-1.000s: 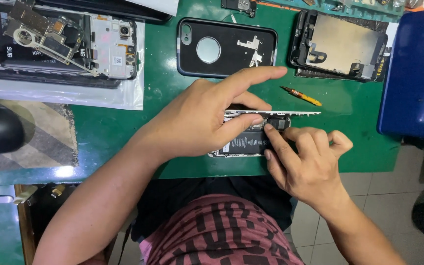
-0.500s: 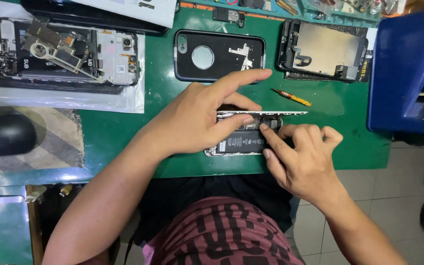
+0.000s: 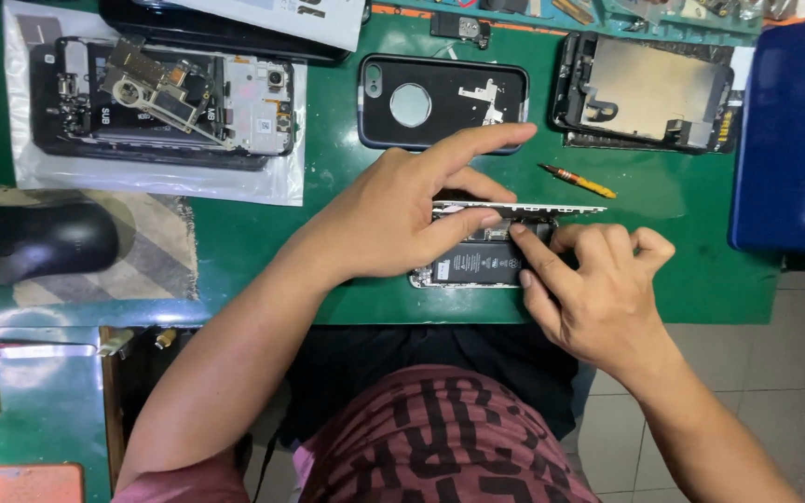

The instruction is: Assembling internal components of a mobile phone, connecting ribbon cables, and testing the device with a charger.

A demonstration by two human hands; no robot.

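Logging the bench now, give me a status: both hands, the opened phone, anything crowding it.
Left hand steadies opened phone at its lifted screen. Right hand fingers inside it. Orange screwdriver close beside, apart.

Bare forearms, maroon shirt [image 3: 440,438] with black lettering

Head camera looks steeply down, close over the green mat [image 3: 328,270] (single view); knees below.

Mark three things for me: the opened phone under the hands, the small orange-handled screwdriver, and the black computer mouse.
opened phone with black battery [image 3: 468,265], head view, on the battery face.
small orange-handled screwdriver [image 3: 581,183], head view, mid-handle.
black computer mouse [image 3: 39,240], head view, top of its shell.
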